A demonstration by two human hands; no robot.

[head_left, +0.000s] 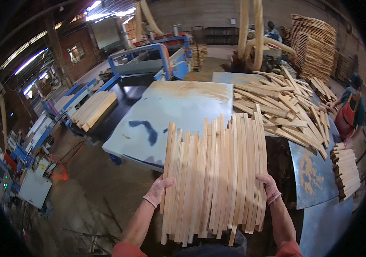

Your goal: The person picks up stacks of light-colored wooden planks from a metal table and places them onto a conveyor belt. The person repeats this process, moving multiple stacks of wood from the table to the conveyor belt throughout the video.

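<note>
A wide row of pale wooden strips (pixel 213 175) lies side by side between my two hands, with uneven ends at the top and bottom. Gloved in pinkish knit, my left hand (pixel 160 190) presses against the left edge of the row. On the opposite edge my right hand (pixel 269 186) grips the outermost strip, its thumb on top. The fingers under the strips are hidden. Just beyond the far ends stands a light blue-grey metal table (pixel 178 107) with dark stains, and the strips overlap its near edge in view.
A blue-framed machine (pixel 165 64) stands beyond the table; wooden strips (pixel 95 111) lie on its black belt (pixel 127 92). To the right, loose sticks (pixel 285 103) heap on a metal bench (pixel 311 171). A co-worker in a red apron (pixel 349 113) stands beside stacked strips (pixel 345 171).
</note>
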